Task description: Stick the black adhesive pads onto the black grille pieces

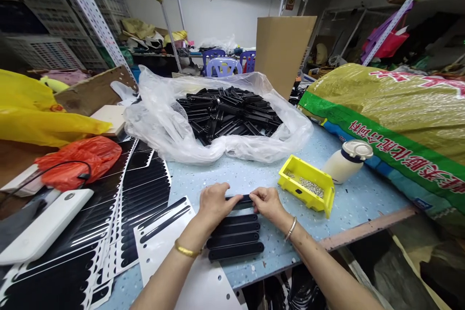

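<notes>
A narrow black plastic strip spans the gap between my two hands. My left hand closes on its left end, with the thumb along it. At the right end, my right hand pinches it between thumb and fingers. Several similar black strips with rounded ends lie in a row on the blue speckled table, just below my hands. Left of them is a white backing sheet with a few black strip-shaped stickers on it. My forearm covers part of this sheet.
A clear plastic bag full of black plastic parts stands behind my hands. To the right are a yellow bin with small metal pieces, a cream bottle and a large sack. Black sticker sheets and a white device lie left.
</notes>
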The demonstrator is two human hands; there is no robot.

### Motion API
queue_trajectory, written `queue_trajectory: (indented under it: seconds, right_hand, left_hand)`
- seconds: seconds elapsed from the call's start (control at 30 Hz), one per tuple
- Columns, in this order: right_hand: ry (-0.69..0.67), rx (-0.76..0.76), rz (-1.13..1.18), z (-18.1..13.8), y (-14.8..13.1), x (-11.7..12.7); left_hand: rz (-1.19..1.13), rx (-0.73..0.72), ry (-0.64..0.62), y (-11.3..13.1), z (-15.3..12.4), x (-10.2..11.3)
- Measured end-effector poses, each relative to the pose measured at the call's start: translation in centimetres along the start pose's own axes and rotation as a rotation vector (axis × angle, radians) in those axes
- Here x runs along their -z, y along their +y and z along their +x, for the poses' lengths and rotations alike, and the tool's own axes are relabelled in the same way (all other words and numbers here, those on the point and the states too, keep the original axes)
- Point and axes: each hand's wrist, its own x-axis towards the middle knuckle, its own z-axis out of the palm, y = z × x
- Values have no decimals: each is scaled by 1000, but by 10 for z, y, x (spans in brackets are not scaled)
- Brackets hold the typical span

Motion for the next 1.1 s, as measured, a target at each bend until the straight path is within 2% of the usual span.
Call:
queue_trajectory:
  seconds: [0.1,0.17,0.33,0.53,0.6,0.67,0.77,0.93,1.0,1.1]
  right_hand:
    - [-2,0,-5,1,0,0]
    - [-1,-8,-5,2,0,0]
    - [-8,-22,-10,3,-2,-2]
    - [-63,18,-76,-2,-9,5]
    - [-80,71,-134,-3,-14,11]
    - [-68,193,-269,-1,-20,15]
    - [-71,348,-541,7,-34,11]
    - [-154,182,-917,24,-50,-11]
    - [-184,124,-894,29,-49,-13]
    - [-197,130,-728,30,-40,-8]
  left_hand:
    - [21,17,-131,9,12,-4]
    - [-4,28,-143,2,14,-5]
    - [-46,118,-42,-31,1,-1]
    - [-270,158,60,-58,-11,6]
    - [-302,195,96,-63,-12,11]
    - [-340,230,113,-64,-13,15]
    - [-402,248,68,-55,-14,14]
    - [-480,263,-91,-40,-10,1]
    - [-511,285,-132,-41,-9,-1]
    - [-547,281,-164,-47,-9,-2]
